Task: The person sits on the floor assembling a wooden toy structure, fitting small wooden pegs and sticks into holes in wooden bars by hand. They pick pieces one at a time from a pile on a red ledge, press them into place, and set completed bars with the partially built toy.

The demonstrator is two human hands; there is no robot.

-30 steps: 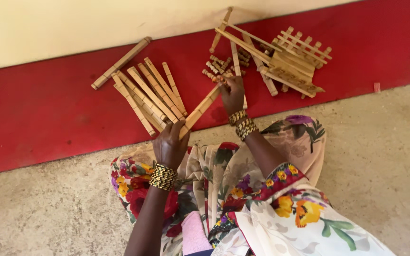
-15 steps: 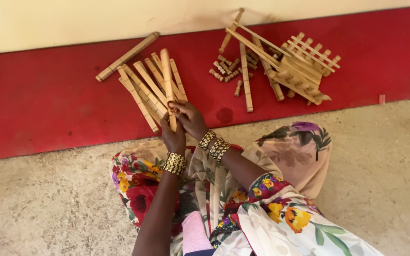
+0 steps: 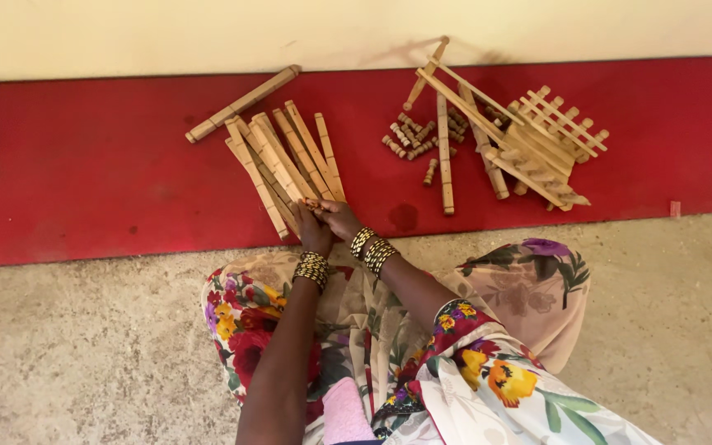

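Observation:
A fan of several flat wooden slats (image 3: 283,161) lies on the red floor strip (image 3: 84,165), their near ends bunched together. My left hand (image 3: 313,232) and my right hand (image 3: 341,217) meet at those near ends, fingers closed on the tips of the slats. Both wrists wear stacked gold bangles. What exactly each finger grips is hidden by the hands themselves.
One longer slat (image 3: 242,104) lies apart by the cream wall. To the right are small wooden pegs (image 3: 412,138), a single upright slat (image 3: 444,156) and a pile of slatted wooden frames (image 3: 529,140). Bare concrete floor (image 3: 84,346) surrounds my flowered lap.
My right hand came back from the right-hand pile with a slat and laid it among the fanned slats. Both hands now sit together at the fan's near ends.

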